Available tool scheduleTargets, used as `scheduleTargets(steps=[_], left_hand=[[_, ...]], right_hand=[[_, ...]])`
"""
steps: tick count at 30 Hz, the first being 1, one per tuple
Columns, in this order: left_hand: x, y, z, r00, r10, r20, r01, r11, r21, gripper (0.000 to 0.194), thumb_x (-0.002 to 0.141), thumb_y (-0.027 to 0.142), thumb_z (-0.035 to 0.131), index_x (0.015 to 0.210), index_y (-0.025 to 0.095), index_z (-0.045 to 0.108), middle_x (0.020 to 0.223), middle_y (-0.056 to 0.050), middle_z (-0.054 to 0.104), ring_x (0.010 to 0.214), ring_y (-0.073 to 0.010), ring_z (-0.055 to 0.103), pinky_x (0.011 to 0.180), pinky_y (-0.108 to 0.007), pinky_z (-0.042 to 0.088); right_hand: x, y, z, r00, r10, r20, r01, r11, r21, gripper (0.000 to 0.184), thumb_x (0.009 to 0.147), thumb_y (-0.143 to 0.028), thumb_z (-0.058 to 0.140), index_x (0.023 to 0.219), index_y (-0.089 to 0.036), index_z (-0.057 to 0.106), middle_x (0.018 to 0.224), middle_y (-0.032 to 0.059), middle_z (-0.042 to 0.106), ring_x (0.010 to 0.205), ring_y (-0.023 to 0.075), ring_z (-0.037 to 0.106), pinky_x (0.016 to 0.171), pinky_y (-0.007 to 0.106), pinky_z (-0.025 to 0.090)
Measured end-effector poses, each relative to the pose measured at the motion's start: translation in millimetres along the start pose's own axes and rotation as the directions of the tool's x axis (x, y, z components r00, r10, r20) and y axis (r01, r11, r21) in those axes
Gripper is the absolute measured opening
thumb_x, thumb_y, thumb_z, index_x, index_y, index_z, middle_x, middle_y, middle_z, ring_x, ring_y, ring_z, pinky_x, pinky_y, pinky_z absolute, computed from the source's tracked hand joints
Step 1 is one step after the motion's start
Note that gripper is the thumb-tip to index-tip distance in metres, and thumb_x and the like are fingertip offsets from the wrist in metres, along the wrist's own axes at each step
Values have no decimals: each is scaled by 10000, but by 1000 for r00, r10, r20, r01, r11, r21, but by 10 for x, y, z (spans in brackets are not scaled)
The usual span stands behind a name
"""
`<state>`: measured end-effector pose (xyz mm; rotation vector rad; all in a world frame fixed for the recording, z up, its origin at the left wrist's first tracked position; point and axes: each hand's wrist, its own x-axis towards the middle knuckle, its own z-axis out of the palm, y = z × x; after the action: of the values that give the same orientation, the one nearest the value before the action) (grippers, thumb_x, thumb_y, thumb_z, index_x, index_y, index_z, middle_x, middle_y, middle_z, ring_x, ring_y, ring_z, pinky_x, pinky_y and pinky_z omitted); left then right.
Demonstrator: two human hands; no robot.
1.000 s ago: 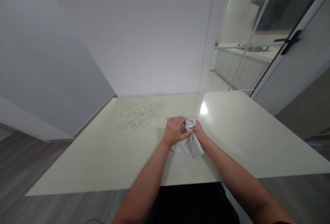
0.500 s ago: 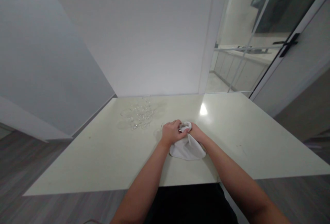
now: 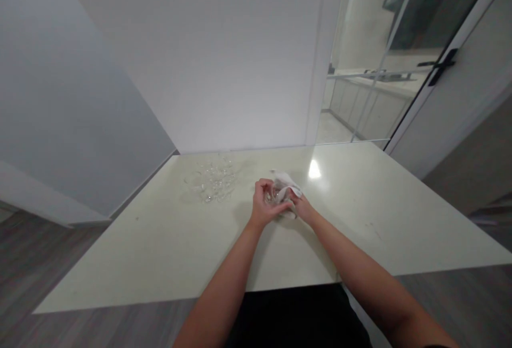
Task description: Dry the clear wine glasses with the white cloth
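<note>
Just above the pale table (image 3: 168, 252), my left hand (image 3: 263, 206) curls around a clear glass (image 3: 271, 196), most of which is covered by fingers and cloth. A white cloth (image 3: 285, 181) is bunched against the glass. My right hand (image 3: 302, 206) grips this cloth, its fingers partly hidden in the folds. The two hands meet close together, with the left thumb reaching across toward the right hand.
Several clear glass pieces (image 3: 216, 180) stand in a cluster at the back left of the table. A white wall (image 3: 240, 70) rises behind it. At the right are a glass partition and a door with a black handle (image 3: 442, 66).
The cloth no longer hangs down toward me; it is now bunched up and to the far side of my hands. More of the glass shows in my left hand.
</note>
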<state>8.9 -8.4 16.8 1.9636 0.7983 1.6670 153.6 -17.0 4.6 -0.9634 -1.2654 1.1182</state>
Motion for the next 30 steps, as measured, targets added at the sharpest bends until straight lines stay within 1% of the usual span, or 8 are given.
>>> scheduleTargets(steps=[3, 6, 13, 15, 20, 24, 26, 30], left_hand=[[19, 40, -39, 999, -38, 19, 38, 999, 12, 675, 703, 804, 511, 1008, 201, 511, 977, -78, 550, 878, -204, 557, 759, -337, 473], [45, 9, -82, 994, -105, 18, 105, 994, -11, 749, 774, 842, 259, 975, 185, 557, 1047, -118, 578, 966, -232, 569, 810, -357, 480], [34, -137, -15, 964, -263, -30, 263, 965, 17, 778, 853, 769, 116, 924, 166, 603, 971, -114, 634, 929, -213, 604, 812, -353, 486], [34, -153, 5, 958, -285, -17, 285, 958, -16, 720, 865, 752, 199, 957, 170, 613, 1005, -115, 635, 938, -213, 603, 810, -358, 485], [62, -125, -2, 922, -386, -26, 368, 896, -247, 636, 637, 550, 775, 1117, 200, 549, 960, -56, 623, 841, -167, 600, 729, -280, 478], [68, -81, -27, 864, -467, 187, 488, 689, -536, 631, 635, 515, 792, 1130, 193, 569, 931, -55, 658, 782, -152, 616, 702, -266, 484], [71, -83, -26, 848, -472, 242, 516, 629, -581, 649, 649, 528, 778, 1160, 194, 556, 969, -77, 678, 803, -166, 630, 714, -280, 493], [95, -135, -1, 868, -483, 119, 481, 753, -450, 556, 604, 405, 837, 1058, 182, 606, 1027, -85, 669, 841, -156, 620, 714, -255, 485]], right_hand=[[-53, 16, 63, 993, 17, 114, -11, 999, -51, 681, 705, -797, 496, 985, -196, 648, 1000, 73, 690, 996, 249, 616, 969, 400, 463], [-76, 46, 73, 987, 12, 159, 3, 995, -95, 649, 666, -750, 595, 1001, -196, 638, 990, 71, 683, 948, 236, 611, 923, 372, 478], [-46, 121, 51, 941, -28, 338, 64, 993, -96, 351, 740, -373, 698, 1004, -148, 643, 878, 29, 663, 766, 146, 572, 747, 265, 471], [-25, 143, 43, 940, -42, 339, 90, 988, -127, 268, 777, -314, 646, 976, -134, 652, 846, 21, 654, 751, 138, 555, 736, 258, 455], [-11, 164, 44, 952, -81, 293, 133, 978, -161, 245, 762, -265, 626, 976, -149, 659, 892, 16, 656, 853, 161, 558, 815, 279, 440], [-75, 151, 73, 911, 164, 379, -177, 984, -1, 302, 730, -380, 670, 929, -153, 658, 790, 13, 653, 724, 149, 564, 718, 272, 460], [-90, 150, 72, 890, 219, 400, -254, 967, 35, 323, 735, -408, 658, 936, -155, 655, 790, 27, 657, 718, 159, 572, 697, 280, 466], [-33, 174, 26, 970, 68, 231, -15, 975, -223, 202, 727, -284, 627, 887, -166, 659, 826, 38, 660, 770, 179, 561, 747, 299, 452]])
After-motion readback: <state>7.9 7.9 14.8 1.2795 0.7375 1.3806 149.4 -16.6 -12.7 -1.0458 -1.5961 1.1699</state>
